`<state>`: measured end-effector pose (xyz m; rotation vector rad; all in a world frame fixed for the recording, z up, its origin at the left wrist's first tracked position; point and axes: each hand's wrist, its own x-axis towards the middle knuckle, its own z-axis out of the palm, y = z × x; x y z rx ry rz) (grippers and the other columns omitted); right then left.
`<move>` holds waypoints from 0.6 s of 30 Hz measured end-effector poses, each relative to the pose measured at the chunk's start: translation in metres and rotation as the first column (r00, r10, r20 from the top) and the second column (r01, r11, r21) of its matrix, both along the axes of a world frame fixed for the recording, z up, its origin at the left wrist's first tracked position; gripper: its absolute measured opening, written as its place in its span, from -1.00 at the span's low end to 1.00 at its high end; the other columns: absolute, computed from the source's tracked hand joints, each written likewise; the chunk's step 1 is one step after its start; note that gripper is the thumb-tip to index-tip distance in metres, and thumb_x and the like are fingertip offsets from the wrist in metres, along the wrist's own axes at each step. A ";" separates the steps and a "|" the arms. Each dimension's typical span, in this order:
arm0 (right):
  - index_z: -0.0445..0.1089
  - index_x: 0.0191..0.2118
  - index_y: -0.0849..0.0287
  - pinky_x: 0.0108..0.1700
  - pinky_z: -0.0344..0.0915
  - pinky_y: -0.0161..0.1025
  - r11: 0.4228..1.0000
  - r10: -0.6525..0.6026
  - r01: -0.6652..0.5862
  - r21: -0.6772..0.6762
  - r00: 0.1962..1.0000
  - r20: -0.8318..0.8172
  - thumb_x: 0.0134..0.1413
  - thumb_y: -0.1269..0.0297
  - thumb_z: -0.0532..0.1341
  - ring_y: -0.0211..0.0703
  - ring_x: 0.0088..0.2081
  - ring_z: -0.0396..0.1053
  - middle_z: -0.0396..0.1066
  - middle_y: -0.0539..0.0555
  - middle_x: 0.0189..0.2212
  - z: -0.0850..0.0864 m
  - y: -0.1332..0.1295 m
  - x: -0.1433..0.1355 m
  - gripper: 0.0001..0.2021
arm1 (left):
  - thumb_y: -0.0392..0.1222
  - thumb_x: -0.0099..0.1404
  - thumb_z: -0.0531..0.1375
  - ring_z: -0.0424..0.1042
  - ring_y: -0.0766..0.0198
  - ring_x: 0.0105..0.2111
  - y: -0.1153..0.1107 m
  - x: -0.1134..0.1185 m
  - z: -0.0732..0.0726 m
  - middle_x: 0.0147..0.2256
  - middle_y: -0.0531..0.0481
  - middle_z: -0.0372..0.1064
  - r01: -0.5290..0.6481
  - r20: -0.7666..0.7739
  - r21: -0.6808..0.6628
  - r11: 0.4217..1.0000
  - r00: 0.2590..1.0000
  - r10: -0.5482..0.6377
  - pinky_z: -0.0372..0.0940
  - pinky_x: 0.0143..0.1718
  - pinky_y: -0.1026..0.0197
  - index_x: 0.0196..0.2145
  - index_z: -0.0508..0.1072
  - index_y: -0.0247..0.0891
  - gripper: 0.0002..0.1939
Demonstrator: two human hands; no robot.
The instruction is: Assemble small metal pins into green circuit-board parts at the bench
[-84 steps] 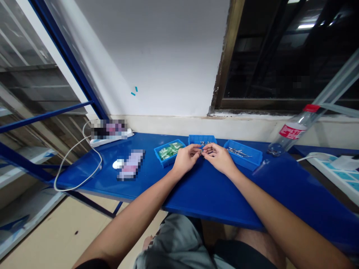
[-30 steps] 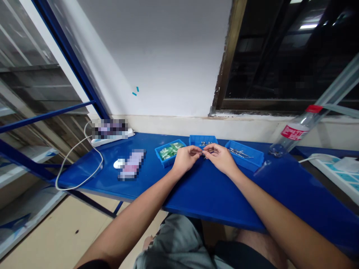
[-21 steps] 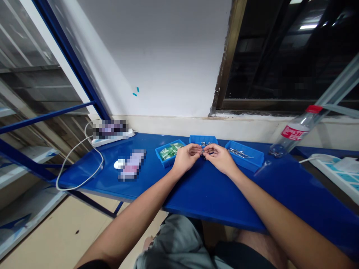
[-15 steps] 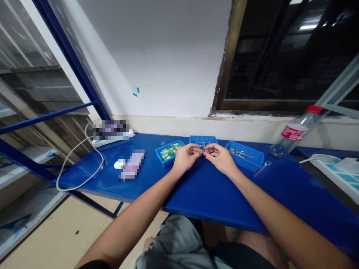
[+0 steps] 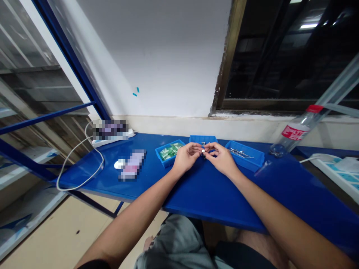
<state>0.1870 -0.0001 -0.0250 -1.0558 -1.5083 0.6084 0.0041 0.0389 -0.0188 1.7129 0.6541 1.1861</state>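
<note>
My left hand (image 5: 186, 156) and my right hand (image 5: 220, 157) meet fingertip to fingertip over the blue table, both closed in a pinch. Between them is a small part with a round, pale, shiny face (image 5: 203, 151); its kind is too small to tell. Just behind my fingers stands a blue bin (image 5: 196, 139) with small metal pieces in it, partly hidden by my hands. A second blue bin (image 5: 166, 163) with green-and-white pieces is beside my left hand. Close to my right hand, a third blue bin (image 5: 256, 160) holds thin metal rods.
A clear plastic bottle (image 5: 294, 131) with a red cap stands at the right, near a white power strip (image 5: 333, 168). On the left lie a blurred-out flat object (image 5: 133, 166), a white round item (image 5: 119, 164) and a white cable (image 5: 60, 179). The wall rises behind the table (image 5: 207, 194).
The small part between my fingertips has turned, so its round pale face now shows. Both hands stay in nearly the same place.
</note>
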 end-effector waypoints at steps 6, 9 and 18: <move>0.52 -0.09 0.08 -0.13 0.48 -0.07 0.962 -0.200 0.125 0.244 0.928 0.314 0.29 0.30 0.21 -0.03 -0.21 0.49 0.53 0.13 -0.16 0.008 -0.001 0.009 -0.84 | -0.29 0.44 0.21 0.62 0.11 0.02 -0.005 -0.003 0.003 0.01 -0.23 0.61 0.040 -0.168 0.166 0.985 0.986 -0.011 0.50 0.13 0.02 0.09 0.51 -0.30 -0.71; 0.54 -0.07 0.07 0.07 0.40 0.06 0.910 -0.357 0.194 0.366 0.818 0.452 0.33 0.34 0.17 0.11 -0.05 0.44 0.55 0.17 -0.15 0.008 0.004 0.020 -0.80 | -0.32 0.39 0.23 0.56 0.04 0.11 -0.006 -0.006 0.001 0.08 -0.20 0.58 0.127 -0.416 0.382 0.915 0.908 0.047 0.41 0.24 -0.04 0.06 0.58 -0.25 -0.70; 0.59 0.00 0.09 0.01 0.28 0.15 0.848 -0.525 0.280 0.450 0.568 0.634 0.36 0.33 0.15 0.25 -0.01 0.32 0.58 0.24 -0.13 -0.004 0.017 0.032 -0.72 | -0.48 0.32 0.17 0.59 0.11 0.05 0.002 -0.007 -0.011 0.04 -0.13 0.61 0.244 -0.574 0.470 0.848 0.815 0.084 0.41 0.20 0.07 -0.03 0.65 -0.21 -0.62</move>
